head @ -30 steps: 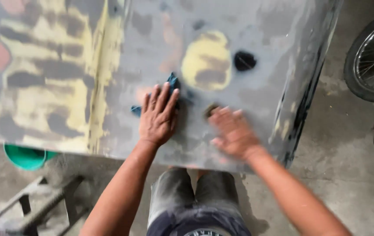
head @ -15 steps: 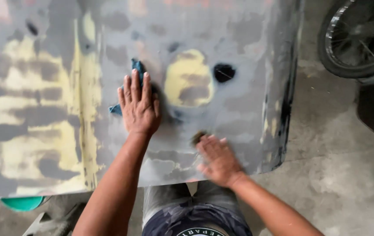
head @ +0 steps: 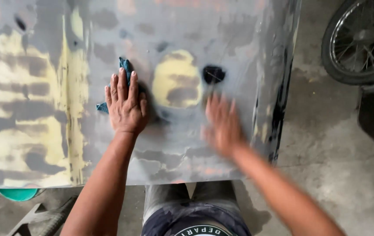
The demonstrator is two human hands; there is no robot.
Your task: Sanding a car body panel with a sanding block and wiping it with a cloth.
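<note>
A large grey metal panel (head: 108, 26) with yellowish filler patches and streaks fills most of the view, lying flat as the surface. The broadest filler bands run along its left side, and a rounded yellow filler patch (head: 177, 78) sits right of the middle, with a small dark hole (head: 213, 74) just beside it toward the right edge.

The left hand (head: 126, 105) lies flat, fingers spread and extended, pressing a blue-green cloth (head: 125, 66) against the panel near its middle; the cloth shows above the fingertips and at the hand's left side. The right hand (head: 223, 124) is blurred, over the panel below the dark hole; it seems open with fingers extended, but whether it holds anything or touches the metal cannot be told.

Beyond the panel's right edge is a stained grey concrete floor (head: 327, 148), with a spoked wheel with black tyre (head: 361, 41) at the upper right. Under the near left corner a teal round container (head: 19, 193) peeks out, beside a grey metal frame (head: 38, 216) on the floor.
</note>
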